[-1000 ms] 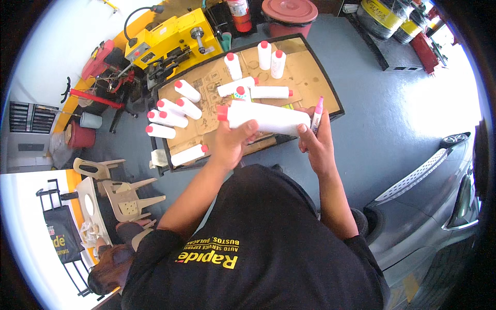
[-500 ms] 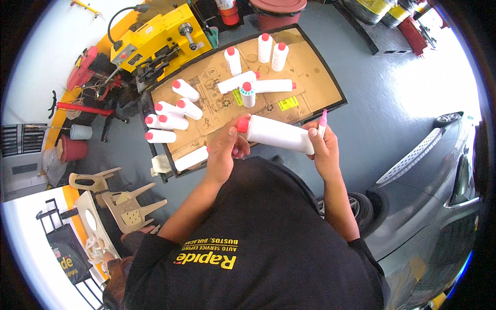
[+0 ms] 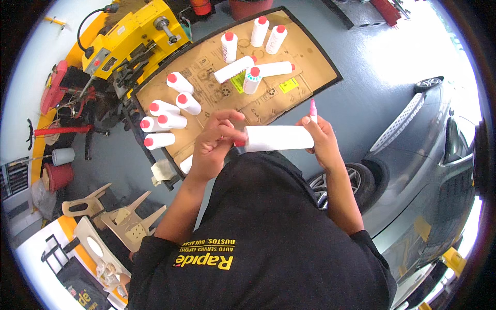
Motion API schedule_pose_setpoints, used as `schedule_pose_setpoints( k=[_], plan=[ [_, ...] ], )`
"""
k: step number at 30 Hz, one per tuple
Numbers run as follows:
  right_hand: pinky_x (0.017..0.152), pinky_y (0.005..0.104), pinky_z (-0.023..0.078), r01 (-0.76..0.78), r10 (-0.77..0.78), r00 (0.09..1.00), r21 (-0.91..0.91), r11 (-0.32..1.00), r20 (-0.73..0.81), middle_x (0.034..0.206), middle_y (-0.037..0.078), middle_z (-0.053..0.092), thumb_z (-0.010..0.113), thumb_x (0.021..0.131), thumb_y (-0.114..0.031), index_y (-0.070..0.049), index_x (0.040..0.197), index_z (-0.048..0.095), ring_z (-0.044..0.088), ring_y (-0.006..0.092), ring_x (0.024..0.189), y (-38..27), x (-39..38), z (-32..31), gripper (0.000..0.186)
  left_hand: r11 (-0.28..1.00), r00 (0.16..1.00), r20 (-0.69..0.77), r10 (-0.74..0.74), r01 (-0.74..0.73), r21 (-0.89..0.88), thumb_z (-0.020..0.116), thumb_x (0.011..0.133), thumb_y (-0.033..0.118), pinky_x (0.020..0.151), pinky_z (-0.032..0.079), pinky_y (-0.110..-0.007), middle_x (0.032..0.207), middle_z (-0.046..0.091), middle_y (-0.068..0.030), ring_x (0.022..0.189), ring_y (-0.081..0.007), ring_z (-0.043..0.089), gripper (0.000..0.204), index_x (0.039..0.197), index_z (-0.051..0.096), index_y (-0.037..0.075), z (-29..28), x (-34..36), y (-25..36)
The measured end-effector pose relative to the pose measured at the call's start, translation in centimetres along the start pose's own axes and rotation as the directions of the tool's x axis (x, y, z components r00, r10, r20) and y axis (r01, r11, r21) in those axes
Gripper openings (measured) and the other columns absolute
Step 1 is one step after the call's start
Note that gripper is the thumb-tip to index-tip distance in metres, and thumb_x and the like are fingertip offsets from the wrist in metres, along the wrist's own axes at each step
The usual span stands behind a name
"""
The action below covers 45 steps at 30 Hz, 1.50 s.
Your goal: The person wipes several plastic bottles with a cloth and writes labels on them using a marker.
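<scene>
A white plastic bottle (image 3: 279, 138) with a red cap lies sideways in front of my chest. Its base end rests in my right hand (image 3: 324, 140), which also pinches a pink marker (image 3: 313, 109) pointing upward. At the cap end is my left hand (image 3: 213, 142), fingers curled and slightly blurred around the red cap (image 3: 240, 141), which they partly cover. Beyond my hands, several similar bottles stand or lie on a cardboard-covered table (image 3: 206, 77). One standing bottle (image 3: 252, 81) has greenish writing near its top.
A yellow machine (image 3: 132, 44) stands past the table's far left. To the right is a grey car (image 3: 413, 170), its wheel (image 3: 346, 183) near my right forearm. Beige plastic chairs (image 3: 129, 225) are at the lower left. A dark red bin (image 3: 250, 8) stands behind the table.
The bottle has turned from sloping to nearly level. My left fingers have shifted from a thumb-up hold to curling over the cap end. The view has moved slightly.
</scene>
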State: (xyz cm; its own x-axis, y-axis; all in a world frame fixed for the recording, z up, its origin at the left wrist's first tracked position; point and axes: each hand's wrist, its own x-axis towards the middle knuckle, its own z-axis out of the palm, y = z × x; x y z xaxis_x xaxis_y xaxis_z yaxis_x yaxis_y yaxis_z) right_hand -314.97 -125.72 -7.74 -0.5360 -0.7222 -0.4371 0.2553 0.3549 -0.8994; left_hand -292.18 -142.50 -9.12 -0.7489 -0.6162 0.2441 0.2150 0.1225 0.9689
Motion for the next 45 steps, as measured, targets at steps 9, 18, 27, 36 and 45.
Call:
schedule_pose_setpoints(
  k=[9, 18, 27, 36, 45],
  plan=[
    [0.042, 0.0214, 0.030, 0.007, -0.008, 0.997, -0.019, 1.000, -0.081, 0.067, -0.004, 0.055, 0.056, 0.102, -0.038, -0.009, 0.092, 0.062, 0.044, 0.0039, 0.050, 1.2, -1.9, 3.5, 0.032, 0.933, 0.946, 0.024, -0.324, 0.324, -0.159, 0.065, 0.100, 0.029, 0.076, 0.041, -0.023, 0.103, 0.061, -0.0002, 0.086, -0.0069, 0.051, 0.029, 0.113, 0.062, 0.004, -2.9, -1.7, -0.1],
    [0.043, 0.0226, 0.031, -0.070, 0.065, 0.995, -0.055, 0.996, -0.080, 0.066, -0.004, 0.053, 0.054, 0.102, -0.037, -0.009, 0.088, 0.062, 0.043, 0.0045, 0.049, -0.3, -2.0, 2.9, 0.032, 0.953, 0.985, 0.171, -0.010, -0.042, 0.301, 0.080, 0.087, 0.024, 0.074, 0.041, -0.024, 0.102, 0.062, 0.0011, 0.086, -0.0078, 0.050, 0.038, 0.118, 0.062, 0.010, -4.5, -1.1, 0.1],
    [0.048, 0.0250, 0.038, -0.071, 0.088, 0.992, -0.178, 0.981, 0.088, 0.067, -0.002, 0.055, 0.056, 0.102, -0.039, -0.005, 0.094, 0.061, 0.049, 0.0076, 0.053, -1.1, -2.1, 2.0, 0.035, 0.825, 0.831, 0.321, -0.455, 0.529, -0.198, 0.087, 0.076, 0.011, 0.101, 0.046, -0.033, 0.126, 0.059, -0.0033, 0.119, -0.0152, 0.056, 0.073, 0.139, 0.050, 0.010, -2.1, -1.5, 0.7],
    [0.056, 0.0265, 0.050, 0.323, -0.386, 0.862, -0.229, 0.918, -0.329, 0.096, 0.013, 0.066, 0.053, 0.104, -0.016, -0.010, 0.135, 0.044, 0.063, 0.0173, 0.061, -2.5, -1.5, -2.2, 0.033, 0.817, 0.840, 0.230, -0.492, 0.536, -0.212, 0.078, 0.087, 0.013, 0.086, 0.056, -0.033, 0.115, 0.064, -0.0116, 0.097, -0.0202, 0.068, 0.057, 0.134, 0.046, 0.005, -0.1, -0.7, -2.2],
    [0.068, 0.0368, 0.063, 0.061, -0.544, 0.777, 0.823, 0.565, 0.317, 0.123, 0.032, 0.061, 0.036, 0.109, -0.030, 0.000, 0.144, 0.033, 0.073, 0.0332, 0.078, -3.5, -0.2, -3.5, 0.047, 0.763, 0.802, 0.208, -0.560, 0.597, -0.247, 0.076, 0.091, 0.017, 0.075, 0.053, -0.026, 0.111, 0.067, -0.0107, 0.095, -0.0135, 0.067, 0.049, 0.127, 0.047, 0.002, 3.9, 1.8, -1.1]
  ],
)
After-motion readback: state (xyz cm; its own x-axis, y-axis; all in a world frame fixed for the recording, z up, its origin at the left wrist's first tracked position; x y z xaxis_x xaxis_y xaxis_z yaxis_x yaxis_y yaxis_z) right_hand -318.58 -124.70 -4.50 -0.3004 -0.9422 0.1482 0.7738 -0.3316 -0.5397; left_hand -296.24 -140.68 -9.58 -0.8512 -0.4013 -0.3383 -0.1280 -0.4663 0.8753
